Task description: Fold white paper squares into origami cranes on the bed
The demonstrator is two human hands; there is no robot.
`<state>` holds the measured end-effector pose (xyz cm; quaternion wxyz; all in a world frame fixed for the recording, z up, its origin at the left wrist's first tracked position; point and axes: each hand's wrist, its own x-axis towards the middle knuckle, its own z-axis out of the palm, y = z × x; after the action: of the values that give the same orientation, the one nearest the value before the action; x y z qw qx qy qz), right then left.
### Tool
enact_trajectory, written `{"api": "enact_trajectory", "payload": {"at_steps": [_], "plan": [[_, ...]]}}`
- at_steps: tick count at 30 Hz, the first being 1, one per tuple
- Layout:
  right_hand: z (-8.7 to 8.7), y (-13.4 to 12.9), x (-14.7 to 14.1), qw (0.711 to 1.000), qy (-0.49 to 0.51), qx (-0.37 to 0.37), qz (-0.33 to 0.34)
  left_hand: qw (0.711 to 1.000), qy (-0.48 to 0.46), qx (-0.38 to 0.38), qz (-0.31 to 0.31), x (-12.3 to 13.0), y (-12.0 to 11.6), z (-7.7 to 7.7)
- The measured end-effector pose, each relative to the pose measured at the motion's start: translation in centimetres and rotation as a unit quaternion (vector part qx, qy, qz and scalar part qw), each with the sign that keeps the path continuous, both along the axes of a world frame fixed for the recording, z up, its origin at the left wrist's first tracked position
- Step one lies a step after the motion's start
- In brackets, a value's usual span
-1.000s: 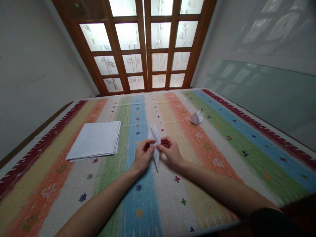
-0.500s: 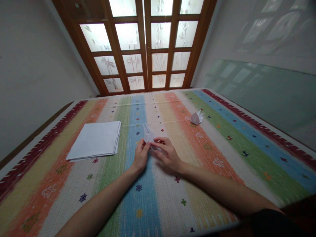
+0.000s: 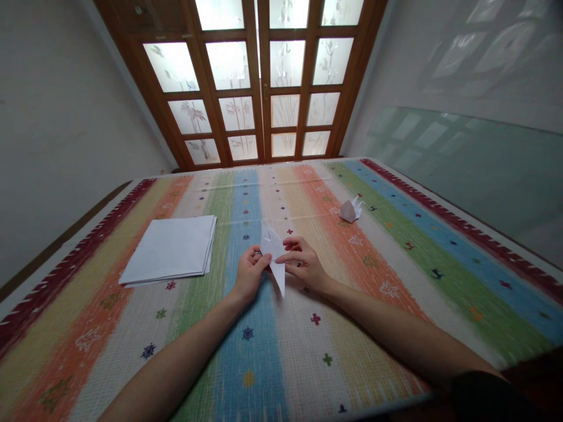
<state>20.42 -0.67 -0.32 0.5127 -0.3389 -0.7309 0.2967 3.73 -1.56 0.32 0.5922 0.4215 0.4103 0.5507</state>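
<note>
A folded piece of white paper (image 3: 273, 246) is held between both hands over the middle of the table. It has a long, narrow shape, with one point toward the far side and a sharp point toward me. My left hand (image 3: 250, 272) pinches its left edge, thumb on top. From the right, my right hand (image 3: 305, 266) grips the paper with thumb and fingers at its right edge. A finished white paper crane (image 3: 350, 209) stands farther off to the right, apart from both hands.
To the left lies a stack of white paper sheets (image 3: 169, 249). A striped, patterned tablecloth (image 3: 308, 363) covers the table. Beyond the far edge are wooden doors with frosted panes (image 3: 259, 105). A glass panel (image 3: 461, 158) leans by the right wall.
The folded paper has turned in my hands, so a long point now extends toward me below the fingers. My right hand has shifted slightly right. The crane and the stack have stayed put.
</note>
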Motion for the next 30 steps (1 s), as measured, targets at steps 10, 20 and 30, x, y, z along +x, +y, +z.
{"api": "enact_trajectory", "payload": {"at_steps": [10,20,30], "plan": [[-0.2,-0.8,-1.8,0.966,0.17,-0.189,-0.039,0.998,0.018,-0.003,-0.061,-0.1,-0.1,0.3],[0.6,-1.2,-2.4,0.949,0.2,-0.223,-0.1,0.993,0.065,0.062,-0.08,0.2,-0.5,0.4],[0.6,-1.3,-2.3,0.951,0.18,-0.222,-0.116,0.962,0.248,0.111,-0.011,0.2,-1.0,0.3]]}}
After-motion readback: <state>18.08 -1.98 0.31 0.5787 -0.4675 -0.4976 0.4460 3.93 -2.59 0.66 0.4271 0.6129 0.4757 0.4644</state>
